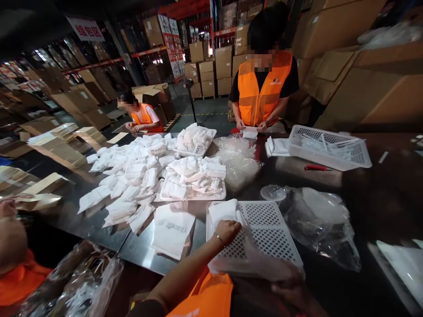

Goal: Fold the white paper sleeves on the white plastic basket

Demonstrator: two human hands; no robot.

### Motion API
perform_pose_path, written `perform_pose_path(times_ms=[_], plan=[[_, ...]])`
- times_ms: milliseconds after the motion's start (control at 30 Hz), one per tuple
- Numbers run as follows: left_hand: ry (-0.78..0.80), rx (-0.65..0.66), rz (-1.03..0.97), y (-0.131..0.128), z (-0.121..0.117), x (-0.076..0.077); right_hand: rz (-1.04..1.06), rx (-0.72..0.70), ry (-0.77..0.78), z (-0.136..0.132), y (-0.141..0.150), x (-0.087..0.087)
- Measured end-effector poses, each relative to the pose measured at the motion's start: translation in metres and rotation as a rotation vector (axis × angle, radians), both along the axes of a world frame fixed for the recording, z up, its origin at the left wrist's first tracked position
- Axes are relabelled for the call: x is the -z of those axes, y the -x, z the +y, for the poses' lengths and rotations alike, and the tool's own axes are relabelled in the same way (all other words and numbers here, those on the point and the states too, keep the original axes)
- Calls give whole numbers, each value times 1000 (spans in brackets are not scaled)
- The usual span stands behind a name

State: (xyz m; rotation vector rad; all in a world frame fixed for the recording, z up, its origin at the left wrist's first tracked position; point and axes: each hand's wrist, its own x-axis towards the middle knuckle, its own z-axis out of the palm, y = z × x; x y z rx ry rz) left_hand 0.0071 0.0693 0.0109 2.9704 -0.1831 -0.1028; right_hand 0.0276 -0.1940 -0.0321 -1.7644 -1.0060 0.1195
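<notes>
My left hand [228, 230], with a thin bracelet on the wrist, reaches into a white perforated plastic basket [271, 237] and grips a folded white fabric pouch [224, 211] lying in its far left corner. My right hand [292, 294] is low at the near edge, dark and blurred. It holds a clear plastic bag [261, 263] that lies over the basket's near side. A printed white pouch [172, 229] lies flat on the table just left of the basket.
Several white pouches [128, 176] and two full trays [194, 182] cover the steel table. Crumpled clear bags [320, 220] lie to the right. A person in an orange vest [262, 88] works opposite beside another basket [330, 147], another sits far left [142, 116], and a co-worker's arm [11, 233] is at the left edge.
</notes>
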Motion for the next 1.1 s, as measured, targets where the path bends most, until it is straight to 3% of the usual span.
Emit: perform_pose_path(times_ms=[100, 167, 367, 533, 667, 867, 1000, 1100], plan=[[6, -12, -27, -1, 6, -6, -310, -314, -22, 37, -2, -14], [-1, -7, -44, 0, 13, -16, -512, -446, -4, 57, -7, -28], [-64, -4, -51, 9, 30, -47, -842, -566, 86, 81, -24, -75], [-183, 58, -20, 14, 30, -59, -1171, -528, 38, 98, -33, -100], [-203, 63, -23, 13, 35, -62, -1209, -499, -11, 115, -45, -87], [-165, 1, -53, 8, 47, -59, -1209, -270, -69, 146, -57, -50], [-154, -19, -90, 9, 49, -55, -1168, -173, -42, 164, -52, -42], [-142, 0, -85, 11, 50, -52, -1112, -120, -39, 157, -45, -37]])
